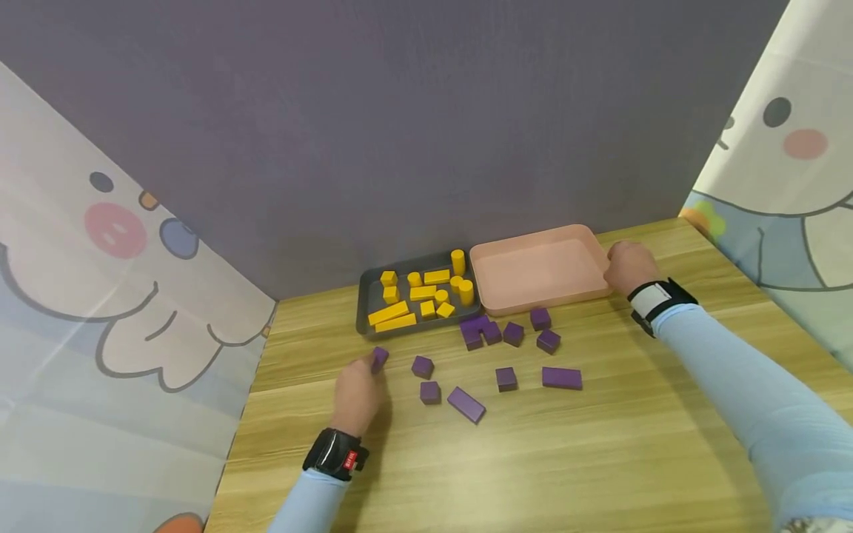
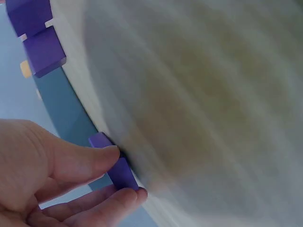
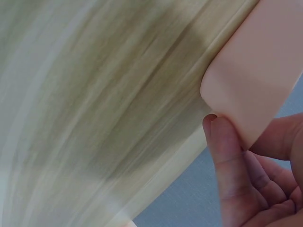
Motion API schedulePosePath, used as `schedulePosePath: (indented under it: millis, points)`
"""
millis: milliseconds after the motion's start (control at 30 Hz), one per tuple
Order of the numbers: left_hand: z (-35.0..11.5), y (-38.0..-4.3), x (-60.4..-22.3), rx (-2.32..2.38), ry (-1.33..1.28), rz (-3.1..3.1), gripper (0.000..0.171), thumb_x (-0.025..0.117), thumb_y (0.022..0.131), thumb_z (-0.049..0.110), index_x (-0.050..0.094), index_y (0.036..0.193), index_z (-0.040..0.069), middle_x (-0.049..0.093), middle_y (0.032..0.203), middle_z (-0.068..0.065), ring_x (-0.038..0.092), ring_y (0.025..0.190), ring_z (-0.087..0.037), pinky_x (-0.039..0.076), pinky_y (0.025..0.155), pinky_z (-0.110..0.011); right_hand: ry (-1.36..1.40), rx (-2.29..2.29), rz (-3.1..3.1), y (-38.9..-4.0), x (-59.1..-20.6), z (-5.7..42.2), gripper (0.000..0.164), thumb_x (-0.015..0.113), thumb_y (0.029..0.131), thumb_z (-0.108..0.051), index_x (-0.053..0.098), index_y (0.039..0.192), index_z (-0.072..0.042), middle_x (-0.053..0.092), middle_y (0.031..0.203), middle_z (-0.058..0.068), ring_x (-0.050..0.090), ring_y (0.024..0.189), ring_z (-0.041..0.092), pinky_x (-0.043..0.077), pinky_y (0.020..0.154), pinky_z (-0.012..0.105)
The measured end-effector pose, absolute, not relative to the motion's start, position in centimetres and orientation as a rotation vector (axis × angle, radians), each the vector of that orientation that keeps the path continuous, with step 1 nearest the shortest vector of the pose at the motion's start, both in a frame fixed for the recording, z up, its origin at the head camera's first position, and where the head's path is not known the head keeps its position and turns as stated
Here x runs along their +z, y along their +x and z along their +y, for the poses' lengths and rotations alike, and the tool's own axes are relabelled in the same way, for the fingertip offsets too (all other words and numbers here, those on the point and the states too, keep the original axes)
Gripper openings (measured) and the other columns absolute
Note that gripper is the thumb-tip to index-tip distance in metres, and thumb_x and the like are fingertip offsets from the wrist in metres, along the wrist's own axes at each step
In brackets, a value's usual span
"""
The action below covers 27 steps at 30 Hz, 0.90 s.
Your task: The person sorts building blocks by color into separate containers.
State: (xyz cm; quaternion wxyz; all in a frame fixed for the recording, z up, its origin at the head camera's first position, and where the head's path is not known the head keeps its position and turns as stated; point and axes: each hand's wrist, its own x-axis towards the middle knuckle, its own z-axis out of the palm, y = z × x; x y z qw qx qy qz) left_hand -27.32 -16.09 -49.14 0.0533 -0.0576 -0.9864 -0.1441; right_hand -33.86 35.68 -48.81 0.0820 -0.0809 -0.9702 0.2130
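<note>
My left hand (image 1: 357,396) is at the left of the wooden table, pinching a small purple block (image 2: 124,174) between thumb and fingertips, which cover part of it. On the other side, my right hand (image 1: 631,266) grips the right end of a pink tray (image 3: 258,71), its thumb over the rim and its fingers against the outer wall. Nothing lies in the pink tray. Between the hands, loose purple blocks are spread over the wood, among them a cube (image 1: 423,366), another cube (image 1: 430,393) and a flat oblong block (image 1: 466,405).
Left of the pink tray stands a dark grey tray (image 1: 363,303) with several yellow blocks (image 1: 423,293). Purple cubes (image 1: 513,334) sit close before both trays. A grey wall (image 1: 413,148) rises behind, and cartoon-printed sheets (image 1: 120,333) flank the table.
</note>
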Motion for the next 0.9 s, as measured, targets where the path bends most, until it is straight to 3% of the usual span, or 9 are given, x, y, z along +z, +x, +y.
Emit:
schedulePosePath:
  millis: [133, 267, 500, 600, 733, 900]
  points:
    - [-16.0, -26.9, -47.9, -0.438, -0.188, -2.989, 0.047, 0.066, 0.080, -0.012, 0.069, 0.126, -0.004, 0.072, 0.115, -0.029, 0.075, 0.096, -0.039, 0.063, 0.072, -0.043, -0.232, 0.659, -2.902, -34.3, -49.0, 35.8, 0.012, 0.061, 0.079, -0.001, 0.065, 0.074, 0.010, 0.063, 0.069, 0.023, 0.058, 0.066, 0.040, 0.049, 0.058, 0.046]
    - [-14.6, -26.8, -45.8, -0.454, -0.275, -2.941, 0.041, 0.067, 0.084, -0.010, 0.071, 0.124, -0.002, 0.074, 0.111, -0.027, 0.075, 0.081, -0.032, 0.056, 0.053, -0.028, -0.231, 0.656, -2.938, -34.7, -49.0, 36.3, 0.022, 0.063, 0.079, -0.003, 0.055, 0.058, -0.002, 0.052, 0.057, 0.008, 0.050, 0.058, 0.030, 0.039, 0.050, 0.036]
    - [-8.4, -28.8, -42.0, -0.569, -0.485, -2.888, 0.036, 0.071, 0.090, -0.003, 0.071, 0.125, 0.001, 0.076, 0.115, -0.019, 0.071, 0.078, -0.022, 0.050, 0.052, -0.021, -0.317, 0.607, -2.987, -35.6, -49.7, 36.7, 0.020, 0.068, 0.079, -0.008, 0.060, 0.064, 0.004, 0.060, 0.068, 0.020, 0.057, 0.065, 0.036, 0.050, 0.057, 0.045]
    - [-5.0, -30.3, -42.0, -0.618, -0.566, -2.866, 0.036, 0.071, 0.090, -0.002, 0.071, 0.126, 0.002, 0.076, 0.116, -0.019, 0.066, 0.067, -0.018, 0.046, 0.046, -0.016, -0.324, 0.567, -2.990, -35.8, -49.9, 36.5, 0.021, 0.068, 0.079, -0.008, 0.060, 0.065, 0.005, 0.061, 0.071, 0.023, 0.058, 0.066, 0.038, 0.052, 0.057, 0.047]
    - [-0.2, -32.4, -43.3, -0.626, -0.650, -2.824, 0.034, 0.073, 0.090, 0.002, 0.073, 0.124, 0.005, 0.077, 0.114, -0.015, 0.067, 0.069, -0.015, 0.044, 0.046, -0.012, -0.333, 0.557, -3.007, -35.3, -50.1, 36.5, 0.023, 0.068, 0.079, -0.009, 0.060, 0.062, 0.003, 0.061, 0.068, 0.020, 0.058, 0.064, 0.035, 0.052, 0.055, 0.044]
    - [5.8, -34.6, -45.6, -0.578, -0.662, -2.863, 0.032, 0.075, 0.092, 0.011, 0.075, 0.124, 0.011, 0.077, 0.117, -0.008, 0.073, 0.091, -0.016, 0.059, 0.070, -0.017, -0.379, 0.591, -3.023, -34.0, -50.5, 37.8, 0.025, 0.069, 0.079, -0.010, 0.060, 0.059, 0.001, 0.060, 0.063, 0.015, 0.056, 0.060, 0.031, 0.048, 0.051, 0.038]
